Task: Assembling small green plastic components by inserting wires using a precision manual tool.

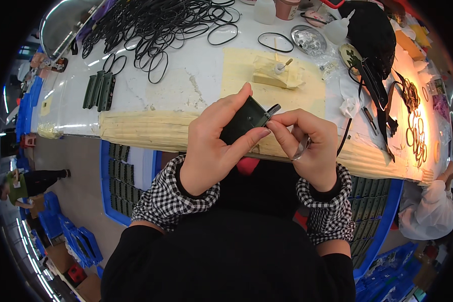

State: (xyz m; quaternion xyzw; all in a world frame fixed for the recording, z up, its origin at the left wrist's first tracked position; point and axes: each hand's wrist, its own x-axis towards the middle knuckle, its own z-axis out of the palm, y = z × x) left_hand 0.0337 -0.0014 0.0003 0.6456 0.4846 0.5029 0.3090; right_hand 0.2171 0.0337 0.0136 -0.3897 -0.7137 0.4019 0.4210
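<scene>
My left hand [211, 136] is closed around a dark green plastic case [242, 122], with the thumb along its near side and the fingers behind it. Against the case's right end, the thumb and forefinger of my right hand [307, 138] pinch a thin black band [273, 110]. A shiny narrow loop [301, 149] hangs by the right fingers; whether it belongs to the same band I cannot tell. Both hands are above the table's padded front edge.
Black rubber bands [156, 25] lie heaped at the back left. Several green cases [99, 90] stand nearby. A taped block [277, 73] holds a small pot with a stick. Blue trays [105, 186] of green cases flank my lap. A lamp-lit coworker's sleeve [428, 211] shows at right.
</scene>
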